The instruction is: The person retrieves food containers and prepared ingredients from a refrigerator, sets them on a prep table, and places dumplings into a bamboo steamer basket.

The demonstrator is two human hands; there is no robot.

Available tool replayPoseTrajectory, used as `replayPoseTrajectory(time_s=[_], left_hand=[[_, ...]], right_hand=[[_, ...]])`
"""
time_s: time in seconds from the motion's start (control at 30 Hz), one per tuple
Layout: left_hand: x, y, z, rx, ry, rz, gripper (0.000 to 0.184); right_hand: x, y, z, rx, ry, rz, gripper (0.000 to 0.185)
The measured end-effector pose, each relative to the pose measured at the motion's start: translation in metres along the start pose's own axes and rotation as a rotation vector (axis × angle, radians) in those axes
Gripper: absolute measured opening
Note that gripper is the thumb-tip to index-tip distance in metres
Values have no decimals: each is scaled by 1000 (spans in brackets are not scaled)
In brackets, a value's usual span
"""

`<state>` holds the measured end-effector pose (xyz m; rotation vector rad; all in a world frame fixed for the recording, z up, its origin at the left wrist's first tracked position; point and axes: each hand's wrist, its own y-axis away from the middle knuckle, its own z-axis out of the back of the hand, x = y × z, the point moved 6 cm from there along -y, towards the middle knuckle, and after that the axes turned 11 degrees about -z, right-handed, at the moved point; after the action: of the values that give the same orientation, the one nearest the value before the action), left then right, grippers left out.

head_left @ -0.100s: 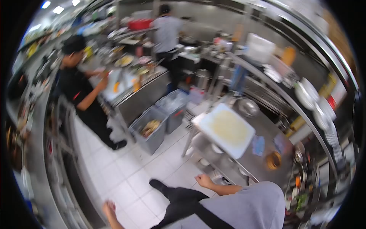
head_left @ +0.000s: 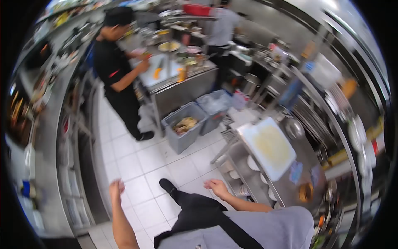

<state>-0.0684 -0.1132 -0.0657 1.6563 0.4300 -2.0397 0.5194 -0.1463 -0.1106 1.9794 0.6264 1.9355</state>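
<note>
Both hands hang over the white tiled floor (head_left: 149, 155) with nothing held. My left hand (head_left: 117, 188) is raised in front of me at the lower left, its fingers loosely bent, and it touches nothing. To the right, my right hand (head_left: 216, 187) has its fingers partly stretched out and apart. It is nearest to the steel work table (head_left: 273, 191), beside the lower shelf with white bowls (head_left: 233, 174). On that table lies a white cutting board (head_left: 286, 135) with a yellowish stain. A blue-white cloth (head_left: 295, 172) and a brown ring-shaped item (head_left: 306, 192) are close by.
Ahead, a grey bin (head_left: 182, 139) holding food scraps stands beside another lined bin (head_left: 215, 108). A co-worker in black (head_left: 114, 66) handles food at a counter (head_left: 182, 93); another person (head_left: 222, 29) is farther back. A long steel counter (head_left: 52, 166) runs along the left.
My view has turned left, so the bins, board and co-workers appear farther right. My left hand has come up in view. The fingers of my right hand have opened from a curl.
</note>
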Motion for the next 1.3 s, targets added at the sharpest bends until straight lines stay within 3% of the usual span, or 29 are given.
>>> replayPoseTrajectory(time_s=[0.03,0.07,0.1,0.17,0.27,0.3,0.37,0.47,0.57,0.67,0.73,0.8,0.87,0.93,1.07,1.1,1.17,1.3], left_hand=[[-4,19,-25,85,-10,20,31],[2,17,-63,186,-102,-2,32],[42,32,-115,265,-78,-44,31],[35,21,-119,260,-560,-257,25],[84,20,-94,388,-680,-78,26],[125,20,-81,479,-733,-145,27],[129,43,-49,374,-696,14,27],[162,83,21,131,-731,224,34],[190,125,86,-137,-574,505,33],[184,106,124,-345,-461,674,31],[184,42,143,-361,-389,649,29],[183,-61,170,-298,-393,464,29],[112,-205,192,-237,-533,340,28],[54,-354,203,-245,-522,40,29],[-47,-609,186,23,-562,-257,29],[-79,-660,177,102,-493,-231,29],[-93,-755,158,149,-572,-362,29],[-97,-884,123,278,-561,-379,29]], right_hand=[[32,36,-17,90,-173,-48,37],[54,40,-19,115,-94,-91,37],[63,44,-8,195,-178,-166,35],[88,18,-63,336,-292,-246,34],[108,-22,-141,324,-22,-226,33],[128,-44,-161,276,143,-94,33],[151,-86,-202,205,273,122,33],[164,-141,-269,296,383,152,31],[178,-200,-346,354,474,292,29],[196,-259,-441,363,539,349,28],[210,-302,-507,408,571,413,26],[234,-340,-578,412,595,539,24],[250,-371,-634,409,620,646,23],[269,-408,-681,425,600,782,17],[343,-492,-705,254,519,530,16],[359,-518,-704,214,518,465,17],[399,-563,-706,150,491,357,19],[451,-690,-707,90,392,187,26]])
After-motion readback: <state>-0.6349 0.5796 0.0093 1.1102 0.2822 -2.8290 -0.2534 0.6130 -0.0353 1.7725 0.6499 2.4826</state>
